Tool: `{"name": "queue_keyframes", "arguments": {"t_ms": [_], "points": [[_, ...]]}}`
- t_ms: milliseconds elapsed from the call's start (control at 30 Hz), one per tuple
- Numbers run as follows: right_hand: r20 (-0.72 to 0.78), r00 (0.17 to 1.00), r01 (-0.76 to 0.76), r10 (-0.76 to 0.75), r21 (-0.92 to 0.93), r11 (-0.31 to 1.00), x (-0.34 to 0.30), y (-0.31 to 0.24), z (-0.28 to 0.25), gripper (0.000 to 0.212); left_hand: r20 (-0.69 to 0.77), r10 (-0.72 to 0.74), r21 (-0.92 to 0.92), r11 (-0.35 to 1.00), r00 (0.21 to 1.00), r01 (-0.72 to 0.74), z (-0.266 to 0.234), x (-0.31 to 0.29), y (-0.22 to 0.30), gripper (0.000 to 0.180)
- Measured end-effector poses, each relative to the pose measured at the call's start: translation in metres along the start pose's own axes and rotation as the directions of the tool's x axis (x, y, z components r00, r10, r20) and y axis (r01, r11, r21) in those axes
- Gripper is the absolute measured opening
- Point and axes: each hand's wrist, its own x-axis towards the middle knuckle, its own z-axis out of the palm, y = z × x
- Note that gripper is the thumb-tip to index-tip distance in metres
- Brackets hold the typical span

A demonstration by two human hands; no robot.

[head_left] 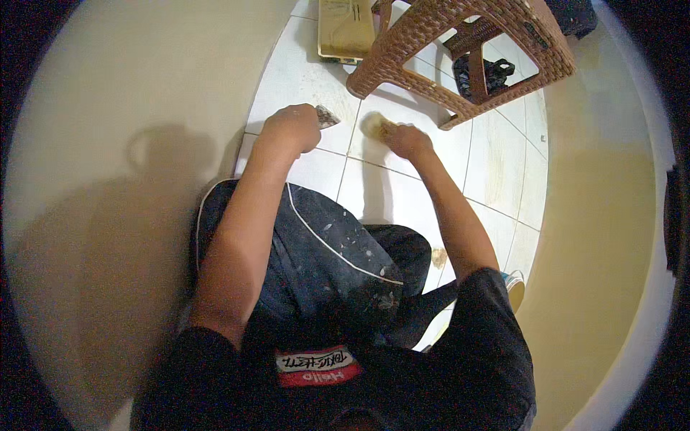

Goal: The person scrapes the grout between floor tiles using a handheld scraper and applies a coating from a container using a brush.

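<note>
Two hand tools, held over a white tiled floor (pixel 402 190).
Left hand (pixel 295 131): gripping a scraper-like tool with a dark-stained blade (pixel 326 116). Right hand (pixel 410 141): gripping a pale, round-ended tool (pixel 375 126), kind unclear; both tools near the scene's middle. Obstruction: brown woven-pattern stool (pixel 399 57), far right, just beyond the right hand; black plastic bag (pixel 496 75) visible through its frame. Containers: yellowish tray (pixel 343 58), far, left of the stool, dark marks inside; can-like vessel (pixel 514 289), near right, partly behind the sleeve, contents not discernible.
</note>
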Motion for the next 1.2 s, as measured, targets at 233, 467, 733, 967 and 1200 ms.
{"name": "queue_keyframes", "arguments": {"t_ms": [233, 467, 733, 967, 1200], "points": [[0.173, 0.954, -0.246, 0.244, -0.015, 0.969, -0.13, 0.031, 0.022, 0.045, -0.024, 0.042, 0.038, 0.998, 0.999, -0.041, -0.009, -0.008, 0.012, 0.023], [-0.004, 0.985, -0.171, 0.171, 0.009, 0.985, -0.076, 0.017, -0.019, 0.062, 0.028, 0.042, 0.032, 0.999, 0.999, -0.043, -0.002, -0.003, 0.004, 0.024], [-0.012, 0.999, -0.032, 0.032, -0.015, 0.999, -0.088, 0.032, 0.035, 0.047, -0.013, 0.053, 0.038, 0.998, 0.998, -0.053, 0.003, -0.002, -0.003, 0.023], [0.231, 0.904, -0.358, 0.36, -0.05, 0.932, -0.215, 0.076, 0.062, 0.055, 0.048, 0.11, 0.051, 0.992, 0.993, -0.113, 0.02, 0.007, 0.005, 0.024], [0.086, 0.932, -0.348, 0.353, -0.077, 0.935, -0.16, 0.074, 0.03, 0.052, 0.07, 0.183, 0.104, 0.976, 0.981, -0.19, 0.043, 0.023, -0.006, 0.025]]}}
